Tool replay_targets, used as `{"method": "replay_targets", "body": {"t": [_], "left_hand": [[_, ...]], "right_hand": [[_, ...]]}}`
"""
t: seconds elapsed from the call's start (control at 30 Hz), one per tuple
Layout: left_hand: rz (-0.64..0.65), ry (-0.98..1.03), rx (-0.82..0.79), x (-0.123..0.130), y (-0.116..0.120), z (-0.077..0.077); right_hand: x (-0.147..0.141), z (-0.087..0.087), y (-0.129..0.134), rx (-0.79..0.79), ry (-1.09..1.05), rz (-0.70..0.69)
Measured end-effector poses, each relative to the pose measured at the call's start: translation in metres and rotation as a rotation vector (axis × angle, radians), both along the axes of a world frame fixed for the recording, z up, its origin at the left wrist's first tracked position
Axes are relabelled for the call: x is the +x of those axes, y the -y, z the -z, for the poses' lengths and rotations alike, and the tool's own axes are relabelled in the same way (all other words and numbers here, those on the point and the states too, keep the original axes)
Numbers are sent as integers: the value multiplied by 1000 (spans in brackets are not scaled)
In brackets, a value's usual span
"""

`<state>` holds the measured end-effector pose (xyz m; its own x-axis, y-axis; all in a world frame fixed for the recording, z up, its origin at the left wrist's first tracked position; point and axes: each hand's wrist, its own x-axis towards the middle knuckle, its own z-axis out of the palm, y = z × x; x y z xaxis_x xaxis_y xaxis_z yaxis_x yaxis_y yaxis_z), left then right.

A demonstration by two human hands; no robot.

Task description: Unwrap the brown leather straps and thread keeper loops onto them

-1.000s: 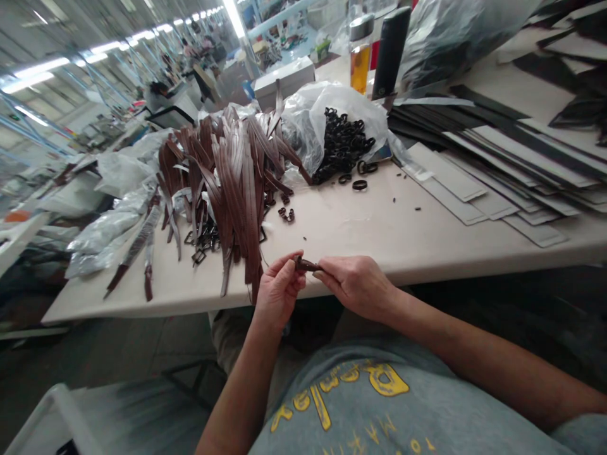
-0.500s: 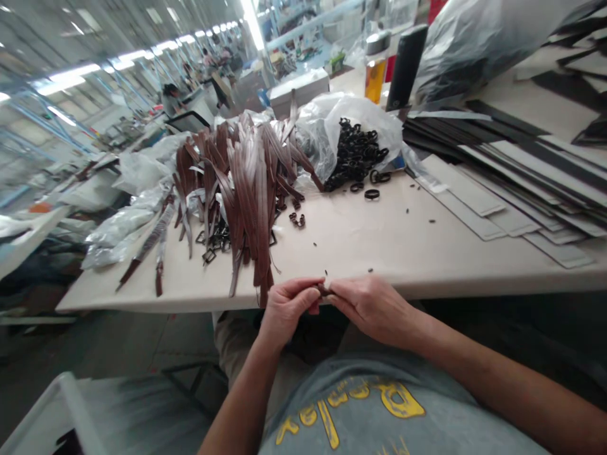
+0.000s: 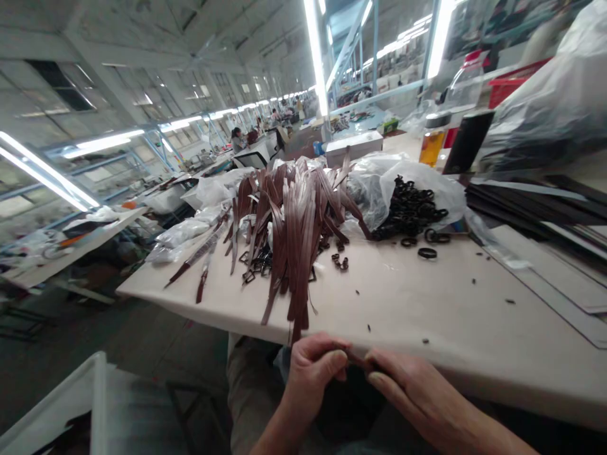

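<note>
Just off the table's front edge, my left hand (image 3: pixel 317 366) pinches one part of a brown strap (image 3: pixel 355 357) between thumb and fingers. My right hand (image 3: pixel 403 379) is closed on the same strap a little to the right. A short stretch of it shows between the hands; the rest is hidden. Beyond my left hand lies a heap of brown straps (image 3: pixel 296 234), some hanging over the edge. Black square buckles (image 3: pixel 258 265) lie partly beneath the heap. To its right, a clear plastic bag (image 3: pixel 374 189) spills black loops (image 3: pixel 410 205).
Small dark bits (image 3: pixel 425 341) are scattered on the cream table (image 3: pixel 403 297). Dark and pale flat strips (image 3: pixel 550 278) are stacked at the right. An amber bottle (image 3: pixel 432 142) and a black upright container (image 3: pixel 469 142) stand behind. A white-framed bin (image 3: pixel 99 404) is at lower left.
The view has tilted up and turned left, so the table and hands appear lower and further right. My hands are slightly further apart, with more strap showing between them.
</note>
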<state>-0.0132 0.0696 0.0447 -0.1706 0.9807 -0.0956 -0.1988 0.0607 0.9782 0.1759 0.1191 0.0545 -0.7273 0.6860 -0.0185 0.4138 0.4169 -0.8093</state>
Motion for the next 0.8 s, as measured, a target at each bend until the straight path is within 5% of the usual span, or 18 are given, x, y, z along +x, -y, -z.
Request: {"method": "replay_targets", "body": {"t": [0.3, 0.43, 0.6, 0.8], "left_hand": [[126, 111, -53, 6, 6, 8], [34, 110, -60, -8, 8, 14], [123, 152, -49, -1, 11, 24], [115, 129, -22, 4, 10, 12]], "right_hand": [[-9, -1, 3, -71, -113, -41], [1, 14, 6, -5, -4, -10], [-1, 29, 13, -3, -39, -3], [-2, 25, 12, -1, -63, -14]]}}
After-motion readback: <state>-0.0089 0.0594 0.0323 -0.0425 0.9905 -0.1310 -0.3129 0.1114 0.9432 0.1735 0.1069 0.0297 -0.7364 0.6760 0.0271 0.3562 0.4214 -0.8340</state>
